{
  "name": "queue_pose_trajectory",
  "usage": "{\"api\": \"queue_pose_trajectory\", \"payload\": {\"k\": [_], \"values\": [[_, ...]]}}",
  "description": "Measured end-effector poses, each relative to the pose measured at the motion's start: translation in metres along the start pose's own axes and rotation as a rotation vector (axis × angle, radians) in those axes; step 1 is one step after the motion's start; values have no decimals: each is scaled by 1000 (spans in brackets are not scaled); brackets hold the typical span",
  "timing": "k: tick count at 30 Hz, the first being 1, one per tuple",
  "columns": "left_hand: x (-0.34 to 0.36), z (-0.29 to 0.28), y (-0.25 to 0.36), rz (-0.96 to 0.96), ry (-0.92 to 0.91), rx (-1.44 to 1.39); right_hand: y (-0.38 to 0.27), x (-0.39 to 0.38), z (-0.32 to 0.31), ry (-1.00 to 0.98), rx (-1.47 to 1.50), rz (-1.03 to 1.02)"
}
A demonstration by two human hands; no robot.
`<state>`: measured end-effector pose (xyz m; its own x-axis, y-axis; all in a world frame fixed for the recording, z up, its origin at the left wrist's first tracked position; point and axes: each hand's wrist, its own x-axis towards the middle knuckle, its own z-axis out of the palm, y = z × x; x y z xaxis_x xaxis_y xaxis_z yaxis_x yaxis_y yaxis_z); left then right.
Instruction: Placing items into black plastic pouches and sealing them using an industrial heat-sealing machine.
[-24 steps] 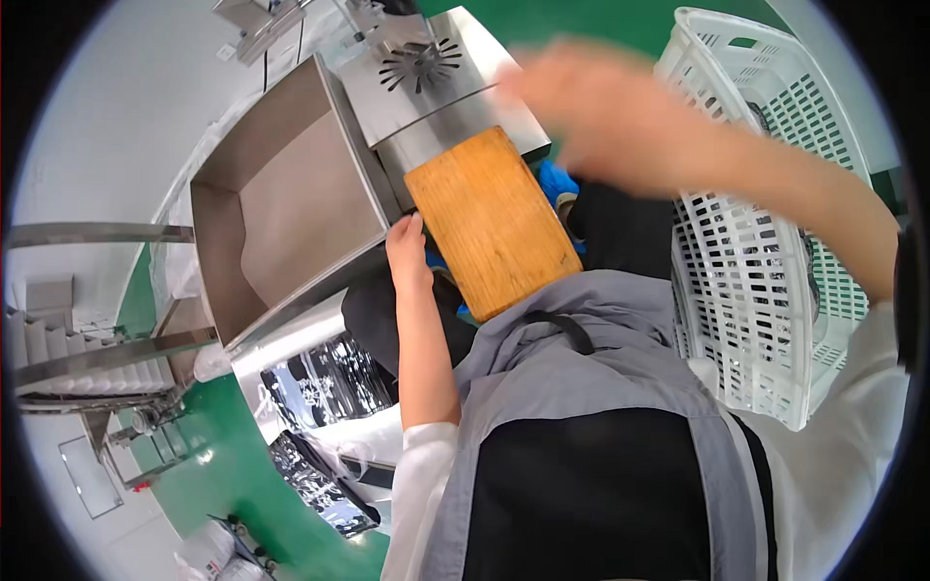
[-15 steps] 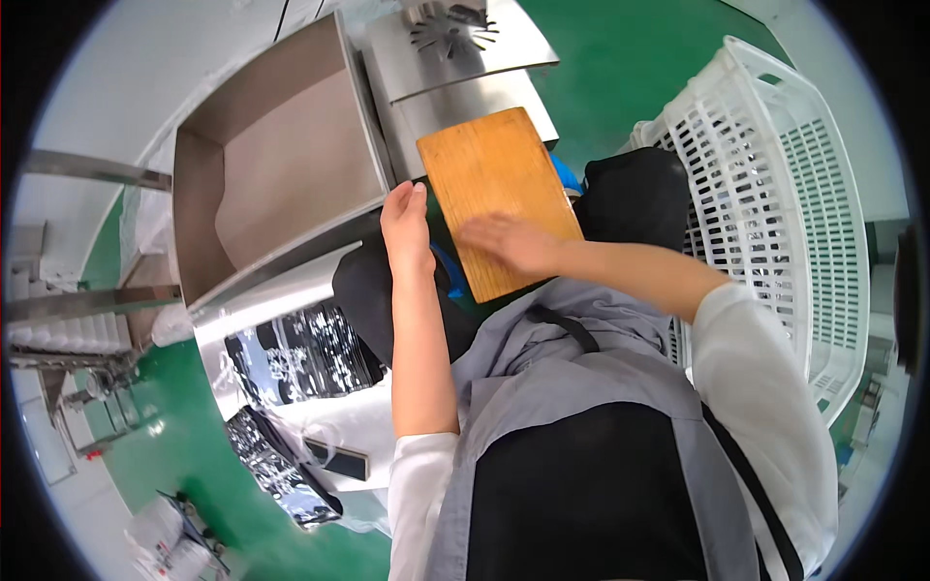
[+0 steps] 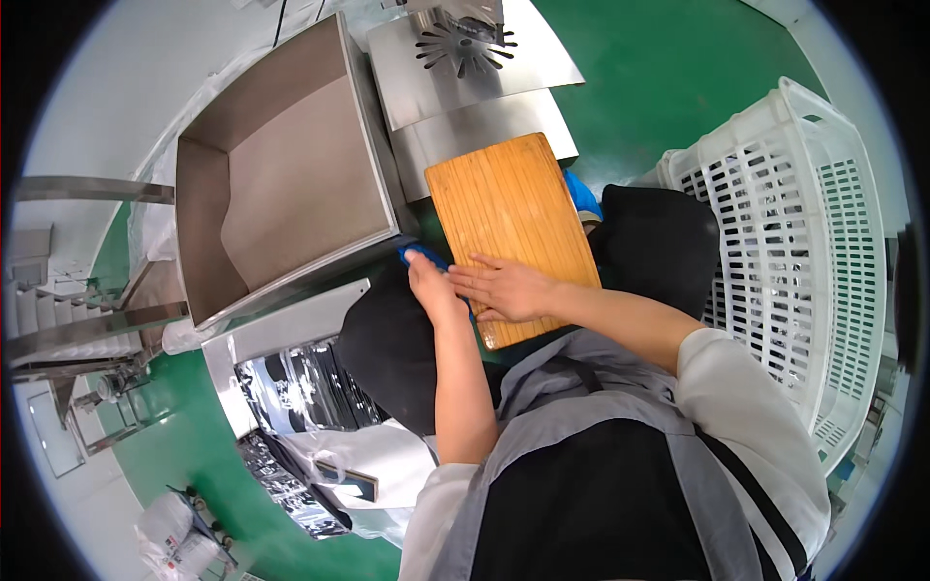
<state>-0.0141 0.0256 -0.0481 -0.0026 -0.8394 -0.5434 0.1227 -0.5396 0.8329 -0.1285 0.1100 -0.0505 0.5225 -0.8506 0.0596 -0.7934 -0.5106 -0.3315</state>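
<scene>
A rectangular wooden board [image 3: 518, 213] with long grain lines lies tilted over my lap, between my knees. My right hand [image 3: 504, 289] rests palm down on its near left part, fingers stretched out toward the left edge. Beside that edge is my left hand [image 3: 433, 283], turned on its side, with thumb uppermost and its other fingers partly hidden. The right fingertips come right up to it. Nothing shows in either hand. A bit of blue material [image 3: 418, 254] lies behind the left hand, and another blue piece [image 3: 582, 197] shows past the board's right edge.
A deep metal tray [image 3: 300, 184] stands at the far left, beside a steel machine surface [image 3: 475, 116] with a slotted round pattern. White perforated crates [image 3: 765, 232] are at the right. Shiny black packages [image 3: 305, 387] and a phone [image 3: 349, 481] lie at the near left.
The view has shifted, so the board and surroundings sit lower. My right hand has slid to the board's left edge. My left hand has come lower and closer to the right fingertips.
</scene>
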Motion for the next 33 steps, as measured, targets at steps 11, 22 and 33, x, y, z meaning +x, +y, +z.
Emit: {"api": "queue_pose_trajectory", "payload": {"k": [11, 22, 33], "values": [[-4, 12, -47, 178, 116, 308, 101, 52, -18, 99, -70, 146], [-16, 20, -31, 305, 155, 515, 156, 58, -23, 134, -199, 206], [-84, 10, -38, 1039, -280, 1237, 235, -24, -78, 99, 38, 1090]]}}
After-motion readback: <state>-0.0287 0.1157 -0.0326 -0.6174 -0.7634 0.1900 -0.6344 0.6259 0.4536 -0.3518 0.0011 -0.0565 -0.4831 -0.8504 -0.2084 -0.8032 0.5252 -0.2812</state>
